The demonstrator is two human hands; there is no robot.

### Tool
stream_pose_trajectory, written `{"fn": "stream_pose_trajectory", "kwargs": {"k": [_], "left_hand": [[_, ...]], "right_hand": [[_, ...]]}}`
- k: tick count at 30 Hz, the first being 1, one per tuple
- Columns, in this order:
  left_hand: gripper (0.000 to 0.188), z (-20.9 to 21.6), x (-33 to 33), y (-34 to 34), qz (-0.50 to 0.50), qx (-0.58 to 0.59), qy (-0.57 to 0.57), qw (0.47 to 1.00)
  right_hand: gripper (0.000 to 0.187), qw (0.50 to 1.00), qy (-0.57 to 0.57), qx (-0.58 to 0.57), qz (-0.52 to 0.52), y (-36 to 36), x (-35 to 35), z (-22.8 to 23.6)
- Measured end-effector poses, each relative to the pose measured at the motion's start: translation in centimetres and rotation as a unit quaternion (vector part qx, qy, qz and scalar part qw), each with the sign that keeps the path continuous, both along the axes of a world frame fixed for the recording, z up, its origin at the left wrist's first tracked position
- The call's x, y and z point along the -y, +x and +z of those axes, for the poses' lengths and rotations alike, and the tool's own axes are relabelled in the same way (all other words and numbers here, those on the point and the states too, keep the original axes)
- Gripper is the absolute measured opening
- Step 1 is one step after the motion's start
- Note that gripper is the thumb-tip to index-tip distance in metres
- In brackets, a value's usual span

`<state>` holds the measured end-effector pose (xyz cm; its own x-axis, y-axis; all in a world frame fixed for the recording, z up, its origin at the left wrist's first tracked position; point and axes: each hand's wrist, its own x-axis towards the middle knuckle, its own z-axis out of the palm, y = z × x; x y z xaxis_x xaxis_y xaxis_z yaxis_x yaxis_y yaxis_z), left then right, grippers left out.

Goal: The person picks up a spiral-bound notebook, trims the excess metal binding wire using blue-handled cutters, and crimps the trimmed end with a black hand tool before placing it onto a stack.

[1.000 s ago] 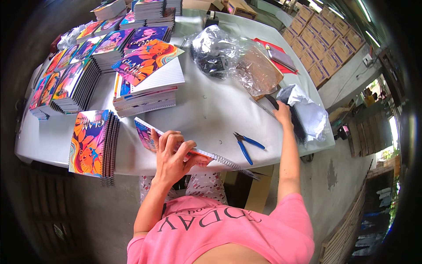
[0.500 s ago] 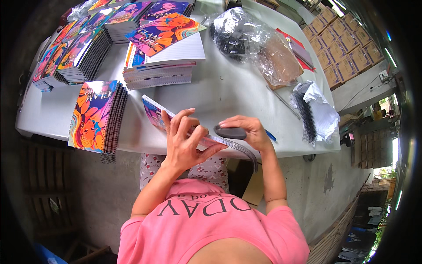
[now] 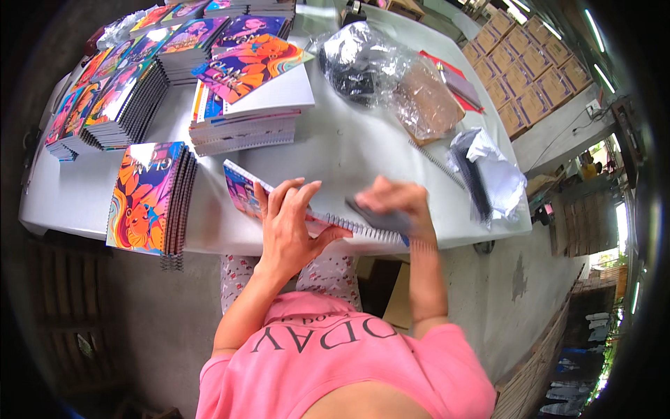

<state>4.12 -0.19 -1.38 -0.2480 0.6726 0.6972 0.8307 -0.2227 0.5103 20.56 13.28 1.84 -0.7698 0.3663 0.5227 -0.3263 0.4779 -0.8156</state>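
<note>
My left hand (image 3: 285,227) is closed on a notebook (image 3: 241,190) with a colourful illustrated cover, tilted up near the table's front edge. A thin wire coil (image 3: 336,219) runs out along the notebook's edge, past my left thumb, toward the right. My right hand (image 3: 405,199), smeared by motion, grips a dark grey rounded tool (image 3: 380,218) lying over the coil. The exact kind of this tool does not show. Left of my hands stands a stack of coil-bound notebooks (image 3: 148,199), black coils facing right.
Behind the hands rises a pile of unbound notebooks (image 3: 244,133), a loose cover on top. More bound stacks (image 3: 125,105) fill the far left. To the right lie clear plastic wrapping (image 3: 363,70), a bundle of black coils (image 3: 471,174) in white paper and a single loose coil (image 3: 436,164).
The coil's free end, which hung down in a curve, now stretches nearly straight to the right. My right hand and the grey tool have moved slightly right. My left hand keeps its hold.
</note>
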Motion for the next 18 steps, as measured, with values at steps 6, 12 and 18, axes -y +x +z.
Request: {"fn": "stream_pose_trajectory", "kwargs": {"k": [6, 12, 18], "left_hand": [[0.085, -0.3, -0.2, 0.0, -0.007, 0.032, 0.034, 0.999], [0.063, 2.0, 0.5, -2.8, 0.108, -0.035, -0.040, 0.993], [0.052, 1.1, 0.0, -5.1, 0.096, -0.023, 0.013, 0.995]], "right_hand": [[0.030, 0.999, 0.027, 0.019, 0.003, -1.3, -0.7, 0.3], [0.042, 0.984, 0.042, 0.115, -0.130, -1.9, -1.2, 1.2], [0.039, 0.997, -0.016, 0.073, -0.013, -4.4, -1.1, 1.0]]}}
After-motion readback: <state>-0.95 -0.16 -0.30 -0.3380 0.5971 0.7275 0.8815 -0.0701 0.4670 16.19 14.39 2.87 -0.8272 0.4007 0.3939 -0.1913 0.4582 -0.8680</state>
